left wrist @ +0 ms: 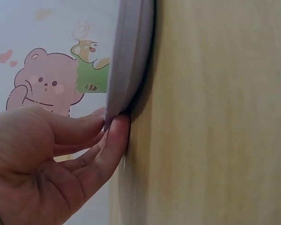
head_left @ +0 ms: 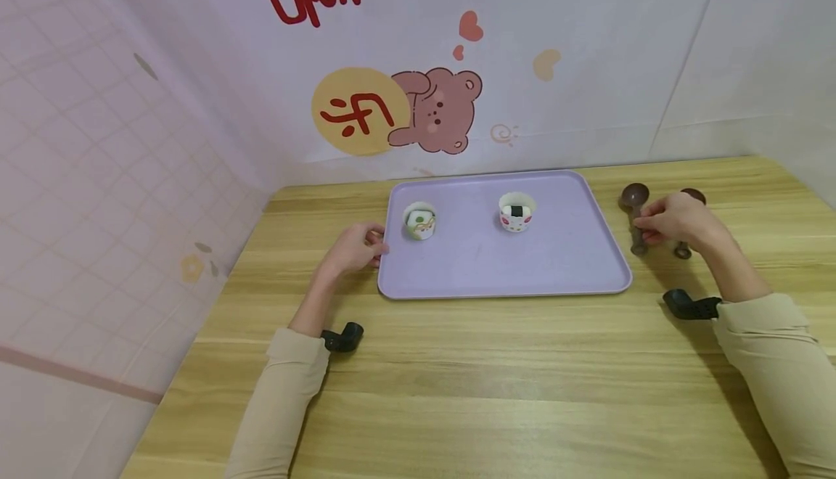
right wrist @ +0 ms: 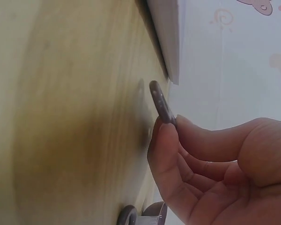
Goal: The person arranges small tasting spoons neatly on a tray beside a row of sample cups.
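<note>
My left hand [head_left: 353,248] pinches the left rim of a lilac rectangular tray [head_left: 496,268]; in the left wrist view, thumb and fingers close on the tray's edge [left wrist: 131,56]. On the tray stand two small printed cups, a greenish one [head_left: 420,222] at the left and a white and pink one [head_left: 516,216] near the middle. Right of the tray, my right hand [head_left: 673,218] pinches a brown measuring spoon [head_left: 634,196] by its handle. The right wrist view shows the handle's end [right wrist: 160,101] jutting from the fingertips, apparently raised above the table.
A second brown spoon [head_left: 683,251] lies to the right, partly hidden behind my right hand. The wooden table [head_left: 496,385] meets a white wall sheet [head_left: 588,65] with a bear print at the back. Black wrist devices [head_left: 342,337] sit at both cuffs.
</note>
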Demonstrator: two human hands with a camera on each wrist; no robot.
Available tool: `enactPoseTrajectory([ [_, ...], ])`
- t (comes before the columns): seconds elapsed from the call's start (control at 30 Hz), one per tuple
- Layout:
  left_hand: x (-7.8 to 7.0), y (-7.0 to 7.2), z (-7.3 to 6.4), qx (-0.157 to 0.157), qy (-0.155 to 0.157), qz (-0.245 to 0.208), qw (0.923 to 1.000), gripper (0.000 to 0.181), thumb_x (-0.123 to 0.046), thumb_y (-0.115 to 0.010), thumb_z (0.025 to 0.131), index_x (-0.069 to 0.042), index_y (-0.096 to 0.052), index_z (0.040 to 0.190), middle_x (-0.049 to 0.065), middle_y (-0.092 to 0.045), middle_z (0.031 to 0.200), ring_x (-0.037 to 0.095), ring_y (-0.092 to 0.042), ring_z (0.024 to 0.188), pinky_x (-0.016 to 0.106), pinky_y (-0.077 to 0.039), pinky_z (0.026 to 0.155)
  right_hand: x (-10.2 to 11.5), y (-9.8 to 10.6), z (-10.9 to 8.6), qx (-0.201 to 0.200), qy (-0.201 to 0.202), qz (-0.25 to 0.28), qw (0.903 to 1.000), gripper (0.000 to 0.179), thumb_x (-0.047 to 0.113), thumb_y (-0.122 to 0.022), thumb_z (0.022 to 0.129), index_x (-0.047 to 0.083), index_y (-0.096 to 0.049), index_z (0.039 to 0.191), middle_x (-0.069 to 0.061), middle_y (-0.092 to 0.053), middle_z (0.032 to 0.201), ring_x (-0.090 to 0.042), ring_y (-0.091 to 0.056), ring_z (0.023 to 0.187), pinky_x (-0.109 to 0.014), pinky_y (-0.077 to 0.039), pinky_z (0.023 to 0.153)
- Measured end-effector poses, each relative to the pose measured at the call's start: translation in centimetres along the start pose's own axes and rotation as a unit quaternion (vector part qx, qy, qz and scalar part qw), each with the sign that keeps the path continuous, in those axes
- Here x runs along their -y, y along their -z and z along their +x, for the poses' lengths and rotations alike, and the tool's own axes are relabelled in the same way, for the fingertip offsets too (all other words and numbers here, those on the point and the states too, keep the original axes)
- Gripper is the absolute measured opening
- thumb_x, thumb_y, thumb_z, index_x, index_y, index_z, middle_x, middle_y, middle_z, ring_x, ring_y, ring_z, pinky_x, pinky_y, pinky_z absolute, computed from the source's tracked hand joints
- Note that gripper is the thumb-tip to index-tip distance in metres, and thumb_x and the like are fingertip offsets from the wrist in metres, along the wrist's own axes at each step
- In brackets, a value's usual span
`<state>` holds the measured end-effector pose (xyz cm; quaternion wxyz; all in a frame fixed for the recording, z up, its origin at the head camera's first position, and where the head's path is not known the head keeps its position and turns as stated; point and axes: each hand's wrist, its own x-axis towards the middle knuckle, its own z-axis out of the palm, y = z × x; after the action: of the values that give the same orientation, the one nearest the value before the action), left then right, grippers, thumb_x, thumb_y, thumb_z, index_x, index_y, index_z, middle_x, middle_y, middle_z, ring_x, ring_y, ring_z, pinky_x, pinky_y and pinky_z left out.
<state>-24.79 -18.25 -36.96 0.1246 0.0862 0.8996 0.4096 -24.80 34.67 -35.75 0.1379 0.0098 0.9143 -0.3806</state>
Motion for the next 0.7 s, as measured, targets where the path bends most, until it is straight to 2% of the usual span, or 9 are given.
enactPoseTrajectory([
  [0.4, -0.2, -0.2, 0.3, 0.008, 0.017, -0.003, 0.9998, 0.042, 0.000, -0.060, 0.100, 0.011, -0.048, 0.139, 0.024, -0.062, 0.107, 0.022, -0.066, 0.077, 0.030, -0.062, 0.071, 0.4, 0.3, -0.3, -0.015, 0.008, -0.028, 0.9995, 0.046, 0.016, -0.059, 0.102, -0.024, -0.048, 0.123, 0.001, -0.070, 0.076, -0.011, -0.070, 0.067, -0.015, -0.049, 0.062],
  [0.6, -0.2, -0.2, 0.1, 0.007, 0.013, -0.006, 0.9999, 0.041, 0.001, -0.059, 0.100, 0.011, -0.049, 0.139, 0.024, -0.061, 0.105, 0.023, -0.065, 0.076, 0.030, -0.061, 0.070, 1.0, 0.0, -0.1, -0.027, 0.021, -0.028, 0.9990, 0.046, 0.018, -0.060, 0.102, -0.022, -0.050, 0.124, -0.002, -0.073, 0.081, -0.010, -0.071, 0.069, -0.026, -0.055, 0.072],
  [0.7, -0.1, -0.2, 0.1, 0.006, 0.016, -0.010, 0.9998, 0.041, 0.001, -0.059, 0.100, 0.012, -0.049, 0.139, 0.024, -0.061, 0.105, 0.023, -0.066, 0.075, 0.030, -0.062, 0.069, 1.2, -0.2, 0.0, -0.036, 0.028, -0.018, 0.9988, 0.043, 0.015, -0.059, 0.102, -0.021, -0.051, 0.123, -0.004, -0.073, 0.087, -0.009, -0.070, 0.068, -0.027, -0.057, 0.072],
])
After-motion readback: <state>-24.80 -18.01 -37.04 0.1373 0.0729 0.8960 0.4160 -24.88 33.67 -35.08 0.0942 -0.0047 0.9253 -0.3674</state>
